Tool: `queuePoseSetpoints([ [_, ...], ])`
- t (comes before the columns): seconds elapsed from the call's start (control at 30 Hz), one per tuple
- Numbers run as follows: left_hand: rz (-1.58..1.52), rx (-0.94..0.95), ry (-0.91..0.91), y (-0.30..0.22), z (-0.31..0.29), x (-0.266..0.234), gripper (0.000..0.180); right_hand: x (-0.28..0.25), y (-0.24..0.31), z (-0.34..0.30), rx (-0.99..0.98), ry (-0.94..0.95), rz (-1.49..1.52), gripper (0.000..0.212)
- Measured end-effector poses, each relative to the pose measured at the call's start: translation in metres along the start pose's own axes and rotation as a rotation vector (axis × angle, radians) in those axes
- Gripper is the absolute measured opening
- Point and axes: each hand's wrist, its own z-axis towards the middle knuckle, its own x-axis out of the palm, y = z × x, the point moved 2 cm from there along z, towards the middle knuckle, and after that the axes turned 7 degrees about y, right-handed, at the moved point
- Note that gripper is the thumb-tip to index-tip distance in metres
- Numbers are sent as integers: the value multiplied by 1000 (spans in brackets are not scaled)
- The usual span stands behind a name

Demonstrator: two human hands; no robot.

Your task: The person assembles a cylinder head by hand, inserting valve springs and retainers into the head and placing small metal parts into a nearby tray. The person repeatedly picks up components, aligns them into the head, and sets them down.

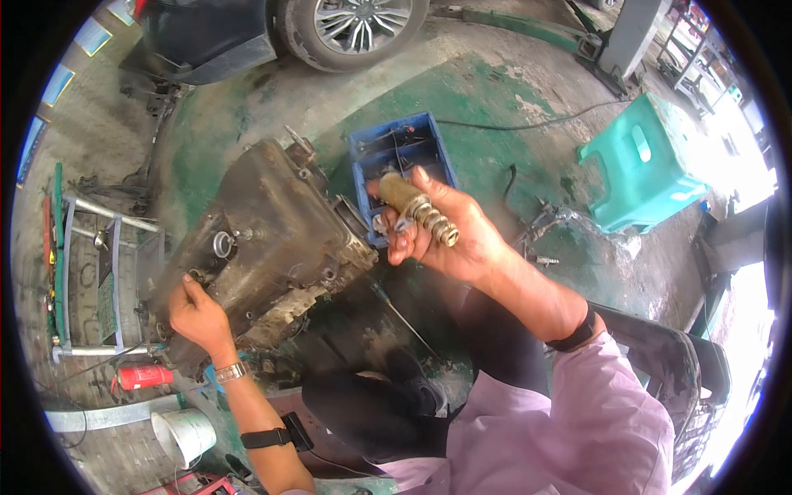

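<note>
My right hand (466,239) is closed around a brass-coloured cylinder with a coil spring (403,195) at its near end. It holds this part raised and tilted, beside the large metal housing and over the near side of a blue divided parts tray (444,147). My left hand (200,320) grips the lower left edge of that grimy, dark brown metal housing (264,206), thumb on top and the other fingers mostly hidden. A round silver fitting (222,243) sits in an opening of the housing, close to my left hand.
A long thin screwdriver (404,318) lies on the floor below the housing. A turquoise plastic stool (652,165) stands at the right. At the left are a metal frame (115,280), a red fire extinguisher (142,378) and a white bucket (183,437). A car wheel (355,29) is at the top.
</note>
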Motion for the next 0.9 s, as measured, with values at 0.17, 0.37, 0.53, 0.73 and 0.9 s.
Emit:
queuePoseSetpoints([
  [0.17, -7, 0, 11, 3, -1, -1, 31, -42, 25, -12, -168, -76, -61, 59],
  [0.37, -7, -32, 31, 10, 1, 2, 29, -163, 79, -63, -345, -530, -148, 40],
  [0.53, -6, -28, 34, 14, 1, 1, 30, -326, 79, -143, -302, -877, -173, 26],
  [0.73, 50, -86, 76, 27, 2, -2, 36, -469, -3, -224, 95, -821, -1572, 10],
  [0.9, 70, -107, 104, 54, -2, -7, 42, -484, -49, -216, 1074, -397, -2118, 23],
])
